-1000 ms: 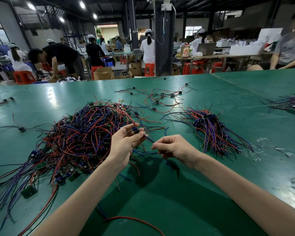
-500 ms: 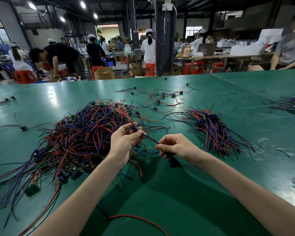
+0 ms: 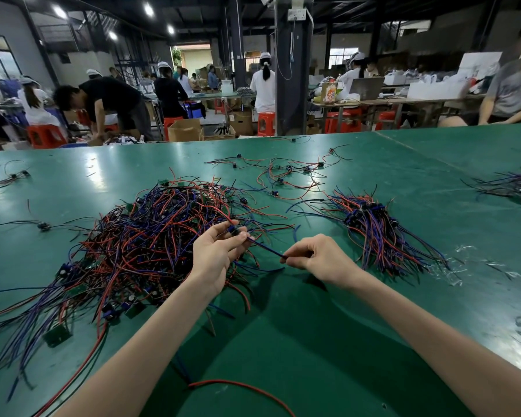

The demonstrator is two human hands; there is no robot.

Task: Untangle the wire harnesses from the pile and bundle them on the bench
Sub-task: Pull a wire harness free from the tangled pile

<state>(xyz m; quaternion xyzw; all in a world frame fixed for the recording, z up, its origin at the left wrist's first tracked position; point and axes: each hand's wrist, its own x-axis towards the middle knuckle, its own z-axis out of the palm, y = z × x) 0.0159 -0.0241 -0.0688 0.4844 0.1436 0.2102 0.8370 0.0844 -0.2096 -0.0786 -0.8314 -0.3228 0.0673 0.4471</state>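
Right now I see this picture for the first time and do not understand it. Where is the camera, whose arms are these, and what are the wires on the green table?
No machine is here: a person works with bare hands, and the single camera sits on that person's head, looking forward and down. So both arms coming in from below are the person's own. On the green bench lie a big tangled pile of red, blue and black wire harnesses at the left and a tidier bundle at the right; a few loose harnesses lie farther back. The left hand holds a small connector at its fingertips; the right hand pinches the blue wire running from it, stretched between the hands.
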